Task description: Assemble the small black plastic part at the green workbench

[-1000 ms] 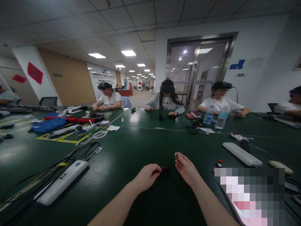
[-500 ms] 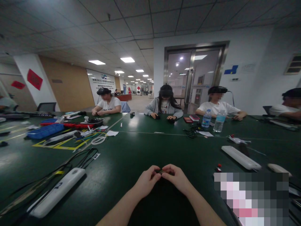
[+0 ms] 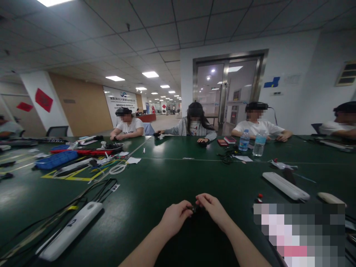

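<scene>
Over the dark green table (image 3: 155,185), right in front of me, my left hand (image 3: 177,216) pinches a small dark object (image 3: 194,209) between thumb and fingertips. It has a slight metallic glint, but it is too small to name. My right hand (image 3: 213,207) is just to the right and a little higher, a small gap from the left fingertips. Its thumb and fingers are drawn together in a pinch. Whether anything sits between them is too small to see.
On my left lies a white power strip (image 3: 71,230) with black cables. Farther left are a blue tray (image 3: 56,159) and tangled wires. To the right are another power strip (image 3: 285,185), water bottles (image 3: 259,144) and a pixelated patch. Several people wearing headsets sit across the table.
My hands, earlier touching at the fingertips around the small object, have come slightly apart; the right rose away. Across the table, one person's hand has reached out to a dark object on the left.
</scene>
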Tool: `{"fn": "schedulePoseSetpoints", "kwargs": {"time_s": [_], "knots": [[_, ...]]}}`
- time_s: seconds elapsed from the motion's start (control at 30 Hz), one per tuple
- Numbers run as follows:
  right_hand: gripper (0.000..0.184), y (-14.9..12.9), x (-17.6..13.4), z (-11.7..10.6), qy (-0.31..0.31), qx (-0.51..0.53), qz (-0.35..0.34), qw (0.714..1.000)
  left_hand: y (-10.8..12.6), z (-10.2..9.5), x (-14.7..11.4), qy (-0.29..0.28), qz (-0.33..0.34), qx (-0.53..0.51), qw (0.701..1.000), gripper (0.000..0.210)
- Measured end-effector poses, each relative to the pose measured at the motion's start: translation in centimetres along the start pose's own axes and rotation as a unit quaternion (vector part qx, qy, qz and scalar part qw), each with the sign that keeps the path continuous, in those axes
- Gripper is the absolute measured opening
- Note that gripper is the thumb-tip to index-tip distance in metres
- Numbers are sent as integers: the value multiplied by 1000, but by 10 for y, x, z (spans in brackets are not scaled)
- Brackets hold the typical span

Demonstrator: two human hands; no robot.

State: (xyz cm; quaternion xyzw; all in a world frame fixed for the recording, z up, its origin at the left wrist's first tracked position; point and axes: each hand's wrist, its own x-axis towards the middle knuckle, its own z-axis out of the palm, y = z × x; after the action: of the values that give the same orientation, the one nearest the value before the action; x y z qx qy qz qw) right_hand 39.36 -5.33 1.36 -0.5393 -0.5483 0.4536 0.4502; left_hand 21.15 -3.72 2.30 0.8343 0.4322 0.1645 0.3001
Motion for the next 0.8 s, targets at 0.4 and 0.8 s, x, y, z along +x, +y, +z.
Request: {"fn": "schedulePoseSetpoints", "kwargs": {"time_s": [0.4,0.8], "knots": [[34,5,2,-6,31,85,55,994,-98,-88,-51,124,-191,116,967,27],[34,8,2,-8,37,87,75,993,-164,-119,-99,282,-263,127,914,35]]}}
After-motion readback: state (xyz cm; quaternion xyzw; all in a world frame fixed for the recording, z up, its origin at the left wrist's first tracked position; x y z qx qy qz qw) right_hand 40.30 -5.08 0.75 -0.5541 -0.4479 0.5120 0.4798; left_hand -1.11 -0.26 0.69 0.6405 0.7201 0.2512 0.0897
